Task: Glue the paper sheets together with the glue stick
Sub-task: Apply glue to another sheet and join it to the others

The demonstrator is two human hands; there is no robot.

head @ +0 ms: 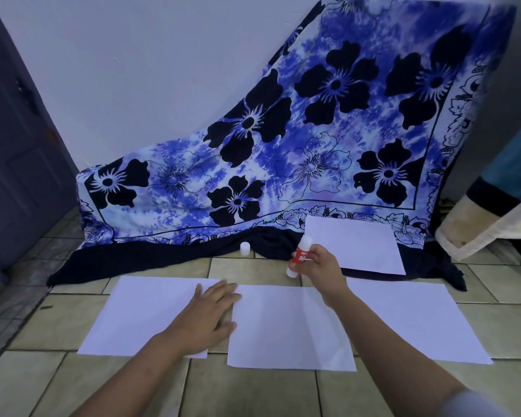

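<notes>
On the floor (253, 392) we have three sheets in a row: left sheet (139, 314), middle sheet (283, 326), right sheet (418, 320). Behind them, the cloth (283, 145) carries the cap (245, 248) on its hem, with a fourth sheet (358, 245) to the right. Our left hand (211, 311) lies on the left sheet's right edge, and our right hand (319, 263) holds the stick (300, 254) just behind the middle sheet.

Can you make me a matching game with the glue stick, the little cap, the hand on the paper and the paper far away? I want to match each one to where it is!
Things:
1. glue stick
2. white cap
3. left hand
4. far sheet

Places:
A. lying flat, partly on the flowered cloth
B. pressed flat on the left sheet
C. held in the right hand
D. standing alone, nothing touching it

Right pairs: 1-C, 2-D, 3-B, 4-A.
</notes>
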